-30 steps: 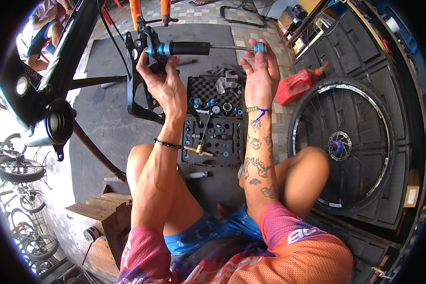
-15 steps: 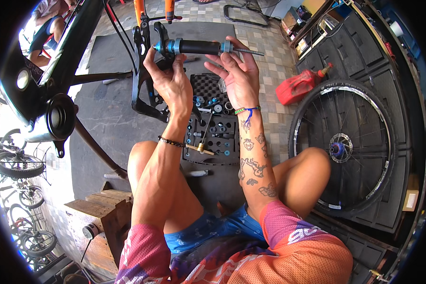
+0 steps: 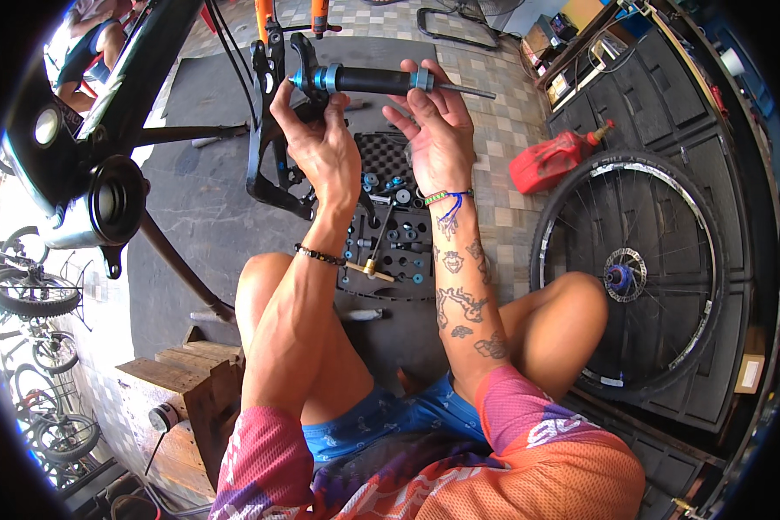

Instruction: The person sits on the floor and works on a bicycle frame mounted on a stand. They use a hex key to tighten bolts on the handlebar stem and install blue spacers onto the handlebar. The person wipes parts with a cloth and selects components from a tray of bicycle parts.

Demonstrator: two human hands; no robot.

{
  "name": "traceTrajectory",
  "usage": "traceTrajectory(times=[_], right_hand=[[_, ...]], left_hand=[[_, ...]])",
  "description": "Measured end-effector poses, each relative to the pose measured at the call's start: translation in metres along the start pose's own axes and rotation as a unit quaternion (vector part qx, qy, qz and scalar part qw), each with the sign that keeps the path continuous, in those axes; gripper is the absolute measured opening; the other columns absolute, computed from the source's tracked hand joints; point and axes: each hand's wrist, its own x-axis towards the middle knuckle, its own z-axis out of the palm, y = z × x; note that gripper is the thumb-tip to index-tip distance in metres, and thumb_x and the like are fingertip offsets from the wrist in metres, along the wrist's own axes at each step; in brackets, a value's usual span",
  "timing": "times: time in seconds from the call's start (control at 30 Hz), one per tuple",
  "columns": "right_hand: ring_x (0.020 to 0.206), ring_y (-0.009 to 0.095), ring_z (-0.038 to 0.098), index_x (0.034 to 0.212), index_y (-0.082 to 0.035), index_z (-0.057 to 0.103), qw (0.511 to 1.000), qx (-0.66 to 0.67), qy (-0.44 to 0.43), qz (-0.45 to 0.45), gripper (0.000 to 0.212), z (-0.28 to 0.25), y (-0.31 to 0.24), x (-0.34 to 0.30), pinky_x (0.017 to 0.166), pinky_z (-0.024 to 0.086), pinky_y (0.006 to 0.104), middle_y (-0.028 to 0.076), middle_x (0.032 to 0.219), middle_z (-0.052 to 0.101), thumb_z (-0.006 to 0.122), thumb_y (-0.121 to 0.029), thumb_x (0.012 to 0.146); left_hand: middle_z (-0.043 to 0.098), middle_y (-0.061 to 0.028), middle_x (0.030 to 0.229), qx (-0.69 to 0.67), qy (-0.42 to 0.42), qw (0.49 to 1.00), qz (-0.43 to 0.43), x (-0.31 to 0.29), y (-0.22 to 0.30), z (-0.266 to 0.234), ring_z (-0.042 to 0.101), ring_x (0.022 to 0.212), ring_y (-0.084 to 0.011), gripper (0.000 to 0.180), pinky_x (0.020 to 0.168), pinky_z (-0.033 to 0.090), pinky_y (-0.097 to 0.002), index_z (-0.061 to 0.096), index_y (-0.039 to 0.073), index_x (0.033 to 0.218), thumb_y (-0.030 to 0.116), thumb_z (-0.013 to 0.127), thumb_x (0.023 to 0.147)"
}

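Observation:
A bearing press (image 3: 373, 81), with a black sleeve, blue end pieces and a threaded rod (image 3: 475, 90), runs crosswise at the top through a black linkage arm (image 3: 304, 54). My left hand (image 3: 328, 165) is closed round the lower part of that arm, its index fingertip by the press's blue left end. Thumb and fingers of my right hand (image 3: 442, 130) pinch the blue nut (image 3: 422, 80) at the sleeve's right end. Below them an open tool case (image 3: 388, 156) holds blue and black drifts. Across it lies a rod with a T-shaped handle (image 3: 371, 268).
A black bike frame (image 3: 104, 208) fills the left side. On the right are a red fuel can (image 3: 550, 162) and a wheel (image 3: 542, 234) against dark panels. A wooden crate (image 3: 186, 381) stands at lower left, several bikes beyond it. Another person (image 3: 91, 48) sits at upper left.
Both hands, the press and the linkage arm appear slightly further right and higher in the picture. The grip of each hand looks the same.

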Motion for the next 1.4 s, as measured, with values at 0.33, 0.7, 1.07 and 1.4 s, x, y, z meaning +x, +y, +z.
traceTrajectory(times=[0.33,0.7,1.07,1.4], right_hand=[[0.117,0.019,0.067,0.145,-0.007,0.058,0.999,-0.020,0.017,-0.041,0.047,-0.003,0.008,0.000,0.098,0.058,0.0357,0.012,0.148,0.064,0.074,-0.015,0.102],[0.119,0.015,0.063,0.148,-0.006,0.053,0.998,-0.001,0.005,-0.068,0.058,-0.025,-0.013,0.001,0.103,0.051,0.0321,0.015,0.148,0.064,0.078,-0.002,0.096],[0.126,0.020,0.059,0.158,-0.007,0.043,0.998,-0.041,0.004,-0.038,0.079,-0.034,-0.012,-0.004,0.103,0.050,0.0345,0.011,0.141,0.059,0.079,0.005,0.089],[0.121,0.018,0.062,0.153,-0.007,0.046,0.998,-0.036,0.001,-0.051,0.071,-0.038,-0.021,0.000,0.103,0.052,0.0360,0.009,0.136,0.063,0.080,0.000,0.091]], left_hand=[[0.079,-0.0081,0.095,0.022,0.001,1.000,-0.006,0.000,0.002,-0.001,0.072,0.086,-0.0123,0.050,0.078,0.053,-0.0277,0.041,0.008,0.145,0.008,0.068,0.104],[0.079,-0.0078,0.096,0.017,0.000,1.000,-0.004,0.001,0.002,-0.001,0.072,0.086,-0.0113,0.050,0.081,0.053,-0.0263,0.041,0.008,0.146,0.008,0.068,0.103],[0.079,-0.0081,0.096,0.014,0.000,1.000,-0.021,-0.001,0.003,-0.002,0.072,0.088,-0.0114,0.051,0.082,0.053,-0.0267,0.041,0.008,0.147,0.009,0.069,0.104],[0.078,-0.0078,0.096,0.016,-0.001,1.000,-0.007,0.000,0.002,-0.002,0.071,0.087,-0.0111,0.053,0.080,0.053,-0.0259,0.041,0.008,0.147,0.010,0.071,0.103]])
